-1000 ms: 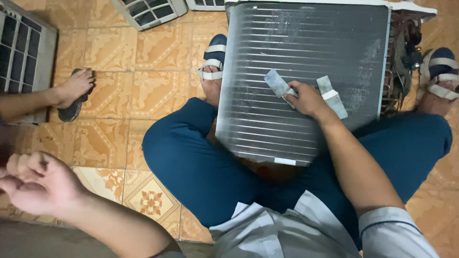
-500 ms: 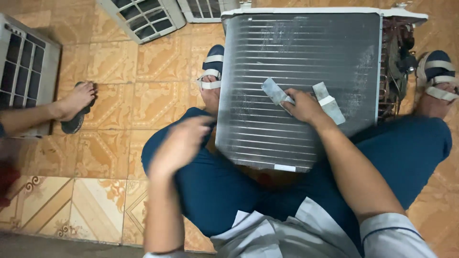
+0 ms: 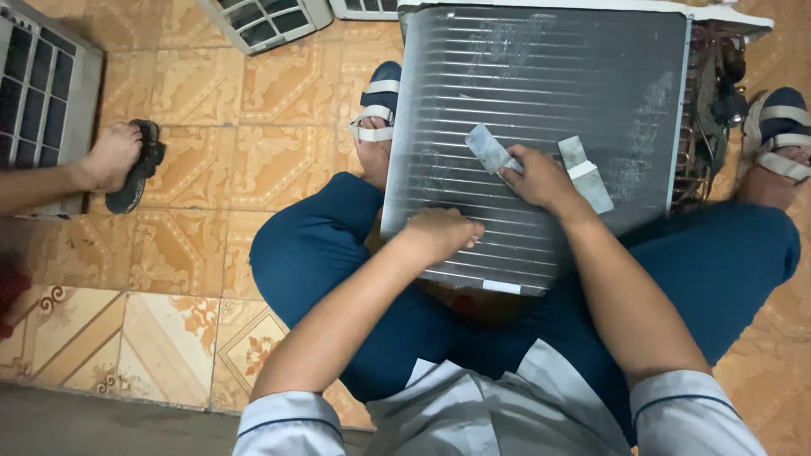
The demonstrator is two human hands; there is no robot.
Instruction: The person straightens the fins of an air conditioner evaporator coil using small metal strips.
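Gripping a flat grey fin comb (image 3: 494, 152) between thumb and fingers, the right hand (image 3: 541, 179) rested on the finned face of the air-conditioner coil (image 3: 524, 93), while the left hand (image 3: 441, 234) lay curled, knuckles up, on the coil's lower part; whether it pinched anything could not be told. A second grey strip with a pale band (image 3: 586, 173) poked out on the far side of the right hand, touching the fins. The coil leaned against the person's lap, between the dark blue trouser legs (image 3: 312, 253), its top edge away from the body and its long axis running left to right, the fin lines running the same way. The comb's blade pointed up and to the left, across those lines. Judging from this, a slanted or forced stroke could bend the thin fins, and the sharp edges could nick a knuckle. Copper tubing (image 3: 714, 93) showed at the right end. Sandalled feet (image 3: 376, 110) flanked the coil; another person's foot (image 3: 114, 160) rested near a grille (image 3: 38, 93) on the tiled floor (image 3: 211, 169).
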